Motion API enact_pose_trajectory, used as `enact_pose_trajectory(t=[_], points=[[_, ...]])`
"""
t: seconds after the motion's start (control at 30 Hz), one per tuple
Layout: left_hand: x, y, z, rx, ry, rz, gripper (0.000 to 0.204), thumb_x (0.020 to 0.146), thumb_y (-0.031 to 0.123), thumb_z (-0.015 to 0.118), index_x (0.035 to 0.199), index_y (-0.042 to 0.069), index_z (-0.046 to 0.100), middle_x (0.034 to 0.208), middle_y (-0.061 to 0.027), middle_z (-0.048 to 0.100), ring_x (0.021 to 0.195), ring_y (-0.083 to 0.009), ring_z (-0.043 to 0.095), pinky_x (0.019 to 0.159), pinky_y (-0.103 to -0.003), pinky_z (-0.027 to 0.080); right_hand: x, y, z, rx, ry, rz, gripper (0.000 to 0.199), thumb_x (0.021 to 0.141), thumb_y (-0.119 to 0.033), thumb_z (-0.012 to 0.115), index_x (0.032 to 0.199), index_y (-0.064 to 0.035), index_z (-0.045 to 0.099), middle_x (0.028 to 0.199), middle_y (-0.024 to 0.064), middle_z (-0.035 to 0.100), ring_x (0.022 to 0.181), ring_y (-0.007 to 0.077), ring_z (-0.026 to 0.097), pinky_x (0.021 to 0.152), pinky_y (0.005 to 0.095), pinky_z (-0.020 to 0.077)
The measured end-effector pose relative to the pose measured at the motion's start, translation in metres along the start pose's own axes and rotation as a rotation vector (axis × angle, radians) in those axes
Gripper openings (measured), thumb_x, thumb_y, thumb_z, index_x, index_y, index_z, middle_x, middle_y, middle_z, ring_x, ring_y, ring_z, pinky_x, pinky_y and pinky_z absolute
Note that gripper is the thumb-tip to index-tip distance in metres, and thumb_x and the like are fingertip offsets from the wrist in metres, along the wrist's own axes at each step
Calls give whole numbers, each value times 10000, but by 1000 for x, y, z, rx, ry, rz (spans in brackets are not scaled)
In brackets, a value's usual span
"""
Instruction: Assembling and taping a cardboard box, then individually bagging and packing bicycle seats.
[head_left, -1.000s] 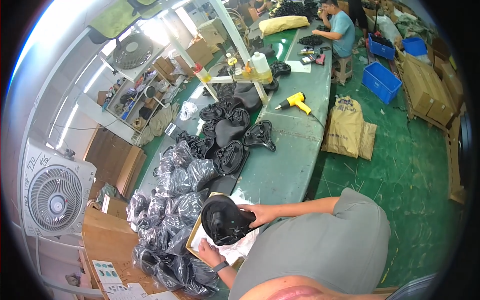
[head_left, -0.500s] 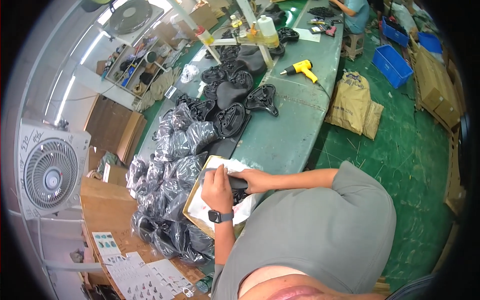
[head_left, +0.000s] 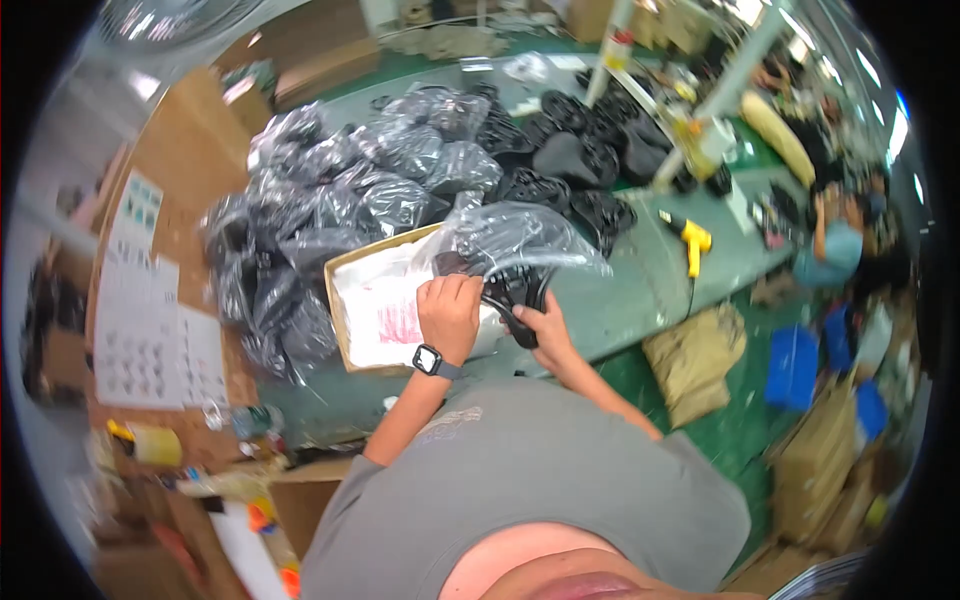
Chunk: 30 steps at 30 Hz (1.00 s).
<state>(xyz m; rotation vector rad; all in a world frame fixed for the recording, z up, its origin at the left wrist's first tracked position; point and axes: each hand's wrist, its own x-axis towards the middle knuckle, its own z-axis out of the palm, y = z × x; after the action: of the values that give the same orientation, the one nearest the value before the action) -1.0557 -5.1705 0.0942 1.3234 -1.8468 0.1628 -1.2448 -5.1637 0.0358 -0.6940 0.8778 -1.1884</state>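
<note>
A black bicycle saddle (head_left: 517,290), its ribbed underside showing, is held just above the table, beside the open box. My right hand (head_left: 547,328) is closed round the saddle's right edge. A clear plastic bag (head_left: 525,235) puffs out over the saddle's far end. The fingers of my left hand (head_left: 448,312) are curled closed at the near left edge of the bag, over the box. How much of the saddle lies inside the bag I cannot tell. White plastic bags with red print fill the cardboard box (head_left: 340,325) under my left hand.
Saddles wrapped in clear bags (head_left: 330,215) are heaped left of and behind the box. Bare black saddles (head_left: 575,158) lie farther back. A yellow heat gun (head_left: 692,240) rests on the green table (head_left: 640,290) at right. Another person (head_left: 832,250) sits beyond it.
My view has swung round, so the table now runs across it. The saddle has turned underside up and moved to the right of the box. The clear bag now spreads over its far end.
</note>
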Motion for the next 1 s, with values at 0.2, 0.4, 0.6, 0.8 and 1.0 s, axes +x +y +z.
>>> enact_pose_trajectory(t=[0.2, 0.4, 0.6, 0.8, 1.0], points=[[1, 5, -8, -60, 216, -14, 223, 820, 115, 680, 1041, 92, 698, 1005, -49, 708, 955, -267, 671, 854, -431, 486, -3, 37, -22, -732, -100, -391, 824, 855, -16, 764, 1565, 51, 351, 1268, 187, 673, 1169, 302, 654, 1039, 399, 502], [7, 10, -30, -140, 197, 141, 293, 827, 151, 716, 1115, 97, 702, 1094, -51, 693, 1042, -259, 651, 870, -402, 508, 1, 42, -5, -804, -317, -138, 665, 830, -5, 773, 1437, 41, 506, 1185, 146, 690, 1089, 264, 681, 959, 379, 528], [-74, -24, -36, -433, 184, -906, 361, 900, 279, 821, 1106, 41, 644, 958, -122, 679, 847, -280, 669, 757, -392, 528, 25, 31, 14, -36, -117, 332, 411, 954, -9, 535, 1348, -43, 421, 1114, 189, 644, 865, 318, 687, 711, 436, 600], [-63, -48, -14, -1608, 32, -1014, 722, 1009, 322, 715, 1564, 48, 343, 1448, -96, 574, 1297, -231, 571, 1076, -417, 481, 49, 13, 61, -361, -557, 228, 863, 918, -41, 725, 1592, -110, 189, 1051, 113, 648, 771, 186, 658, 535, 318, 534], [5, -178, -43, -1527, 485, -1095, 378, 1019, 205, 690, 1351, 31, 648, 1286, -66, 691, 1154, -185, 665, 979, -339, 551, 25, -9, 59, -572, -742, 146, 1061, 874, -25, 805, 1693, -164, 145, 1087, 94, 634, 881, 137, 660, 793, 292, 541]])
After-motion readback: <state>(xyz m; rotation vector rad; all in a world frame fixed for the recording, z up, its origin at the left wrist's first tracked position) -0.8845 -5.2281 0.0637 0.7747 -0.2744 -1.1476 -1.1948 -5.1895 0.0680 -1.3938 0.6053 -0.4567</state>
